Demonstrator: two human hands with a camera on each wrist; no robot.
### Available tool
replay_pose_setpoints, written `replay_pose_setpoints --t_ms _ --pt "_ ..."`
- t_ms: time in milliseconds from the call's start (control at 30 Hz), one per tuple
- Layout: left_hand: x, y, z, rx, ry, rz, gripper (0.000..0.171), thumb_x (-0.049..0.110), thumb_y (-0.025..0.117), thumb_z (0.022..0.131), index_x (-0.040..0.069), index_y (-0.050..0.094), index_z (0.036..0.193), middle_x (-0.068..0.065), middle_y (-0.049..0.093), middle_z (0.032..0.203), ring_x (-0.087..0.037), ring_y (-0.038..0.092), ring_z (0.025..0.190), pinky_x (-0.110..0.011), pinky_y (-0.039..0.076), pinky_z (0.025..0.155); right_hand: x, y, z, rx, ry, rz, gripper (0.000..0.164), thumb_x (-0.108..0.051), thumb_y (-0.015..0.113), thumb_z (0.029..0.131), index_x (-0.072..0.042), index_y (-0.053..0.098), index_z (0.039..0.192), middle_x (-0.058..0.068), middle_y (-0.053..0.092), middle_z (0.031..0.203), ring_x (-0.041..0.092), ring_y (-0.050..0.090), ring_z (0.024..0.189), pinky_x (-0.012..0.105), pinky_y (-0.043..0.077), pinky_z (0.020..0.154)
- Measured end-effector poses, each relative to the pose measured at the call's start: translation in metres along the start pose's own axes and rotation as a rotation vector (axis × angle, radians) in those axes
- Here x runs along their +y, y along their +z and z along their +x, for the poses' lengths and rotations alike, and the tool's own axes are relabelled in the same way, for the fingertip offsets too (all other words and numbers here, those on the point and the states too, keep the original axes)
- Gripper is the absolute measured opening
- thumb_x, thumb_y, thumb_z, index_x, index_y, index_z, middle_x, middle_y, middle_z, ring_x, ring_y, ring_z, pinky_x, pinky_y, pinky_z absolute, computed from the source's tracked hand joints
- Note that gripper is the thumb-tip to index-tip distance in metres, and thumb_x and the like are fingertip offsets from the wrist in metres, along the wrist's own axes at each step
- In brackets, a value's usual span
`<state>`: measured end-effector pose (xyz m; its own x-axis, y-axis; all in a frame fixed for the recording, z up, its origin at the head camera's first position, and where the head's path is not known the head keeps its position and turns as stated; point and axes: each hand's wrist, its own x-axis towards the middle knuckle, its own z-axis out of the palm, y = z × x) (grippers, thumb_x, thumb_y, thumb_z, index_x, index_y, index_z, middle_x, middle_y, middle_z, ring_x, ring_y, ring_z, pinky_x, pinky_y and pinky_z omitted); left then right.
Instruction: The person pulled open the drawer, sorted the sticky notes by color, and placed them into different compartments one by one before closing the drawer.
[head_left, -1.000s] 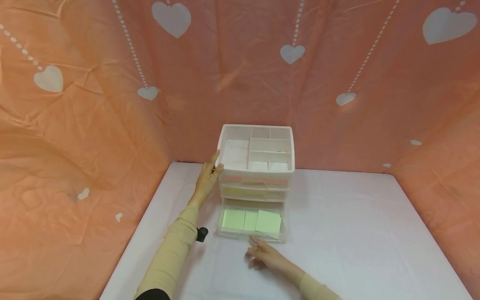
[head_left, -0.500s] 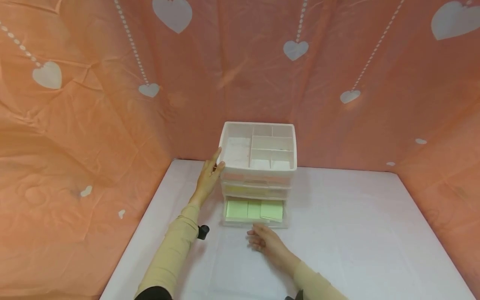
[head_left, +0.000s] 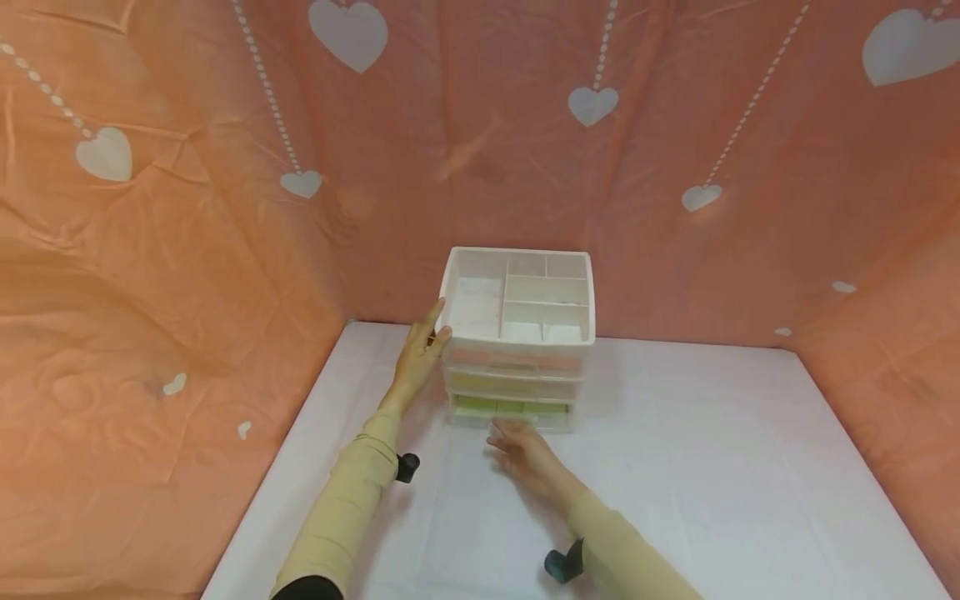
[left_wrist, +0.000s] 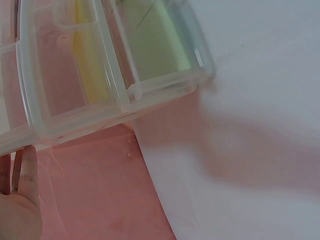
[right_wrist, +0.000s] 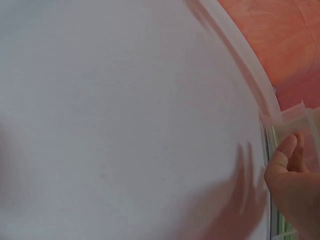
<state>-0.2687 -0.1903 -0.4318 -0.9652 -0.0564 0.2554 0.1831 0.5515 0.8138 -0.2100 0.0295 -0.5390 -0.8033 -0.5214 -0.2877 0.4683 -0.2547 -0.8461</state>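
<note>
A white and clear plastic drawer organizer stands at the back of the table, a divided tray on its top. Its bottom drawer sticks out a little and holds pale green paper pads, also seen through the clear plastic in the left wrist view. My left hand rests against the organizer's left side, fingers extended along it. At the front of the bottom drawer, my right hand touches the plastic with its fingertips. In the right wrist view the thumb and a finger of this hand lie close together there.
The white table stretches to both sides and in front of the organizer. An orange cloth with white hearts hangs close behind it and along both sides. Yellow paper shows in the middle drawer.
The bottom drawer has slid back into the organizer, from far out to only slightly out. My right hand has moved forward with it. The left hand has stayed at the side.
</note>
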Motion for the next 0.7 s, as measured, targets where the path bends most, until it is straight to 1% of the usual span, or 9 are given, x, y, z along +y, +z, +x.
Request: replay_pose_setpoints --t_ms 67,167,267,367,433,500,567,667,700 --pt "0.001 0.003 -0.001 -0.005 0.004 -0.004 0.051 0.040 0.044 0.098 0.044 0.025 0.145 -0.012 0.045 0.111 -0.024 0.049 0.097 -0.036 0.042 0.079 -0.002 0.000 0.003 0.004 -0.024 0.024 0.058 -0.013 0.039 0.099 0.004 0.008 0.145 0.021 0.011 0.153 0.025 0.041 0.126 0.035 0.039 0.100" --pt "0.002 0.006 -0.001 -0.020 0.004 -0.007 0.051 0.041 0.043 0.098 0.045 0.024 0.145 -0.012 0.045 0.111 -0.024 0.049 0.097 -0.036 0.042 0.079 -0.005 -0.002 0.007 0.026 -0.055 0.046 0.059 -0.009 0.037 0.099 0.005 0.003 0.145 0.020 0.009 0.154 0.026 0.039 0.128 0.037 0.036 0.105" --pt "0.004 0.008 -0.001 -0.022 0.002 0.003 0.050 0.043 0.042 0.098 0.046 0.023 0.144 -0.011 0.045 0.110 -0.023 0.049 0.096 -0.036 0.042 0.078 -0.007 -0.005 0.009 0.045 -0.058 0.063 0.059 -0.008 0.037 0.098 0.006 0.004 0.146 0.018 0.011 0.155 0.026 0.040 0.128 0.039 0.034 0.108" --pt "0.005 0.008 0.000 -0.019 0.002 0.009 0.050 0.043 0.041 0.098 0.046 0.022 0.144 -0.011 0.046 0.110 -0.023 0.049 0.097 -0.037 0.042 0.080 -0.008 -0.007 0.009 0.041 -0.046 0.057 0.061 -0.007 0.039 0.098 0.005 0.004 0.146 0.018 0.010 0.155 0.028 0.039 0.130 0.041 0.033 0.109" --pt "0.004 0.007 0.000 -0.020 -0.003 0.004 0.051 0.044 0.041 0.098 0.046 0.020 0.145 -0.012 0.045 0.113 -0.025 0.049 0.100 -0.041 0.043 0.082 -0.009 -0.008 0.009 0.036 -0.029 0.034 0.060 -0.009 0.040 0.098 0.004 0.006 0.146 0.017 0.012 0.155 0.028 0.038 0.130 0.042 0.033 0.109" --pt "0.003 0.006 -0.002 -0.024 -0.013 -0.005 0.053 0.046 0.039 0.098 0.047 0.016 0.146 -0.013 0.045 0.117 -0.028 0.049 0.104 -0.045 0.043 0.086 -0.011 -0.009 0.007 0.026 -0.020 -0.007 0.059 -0.014 0.041 0.099 0.002 0.010 0.147 0.018 0.014 0.155 0.026 0.040 0.129 0.044 0.033 0.108" --pt "0.001 0.003 -0.005 -0.022 -0.018 0.001 0.054 0.049 0.035 0.098 0.045 0.012 0.147 -0.014 0.043 0.129 -0.031 0.047 0.115 -0.051 0.041 0.094 -0.015 -0.010 0.004 0.008 -0.019 -0.051 0.059 -0.017 0.042 0.099 0.001 0.013 0.147 0.018 0.018 0.154 0.023 0.045 0.125 0.044 0.034 0.107" --pt "-0.004 -0.003 -0.016 -0.035 -0.018 0.020 0.054 0.049 0.029 0.099 0.037 0.011 0.149 -0.015 0.039 0.138 -0.035 0.041 0.127 -0.057 0.034 0.102 -0.024 -0.015 -0.009 0.010 -0.039 -0.118 0.057 -0.021 0.044 0.099 -0.001 0.021 0.146 0.017 0.030 0.149 0.015 0.052 0.116 0.041 0.037 0.105" --pt "-0.006 -0.006 -0.020 -0.045 -0.014 0.032 0.054 0.048 0.027 0.100 0.033 0.012 0.150 -0.015 0.037 0.141 -0.036 0.038 0.130 -0.058 0.032 0.104 -0.029 -0.018 -0.016 0.009 -0.052 -0.138 0.057 -0.022 0.044 0.099 -0.001 0.021 0.146 0.015 0.034 0.148 0.013 0.053 0.114 0.040 0.038 0.104"
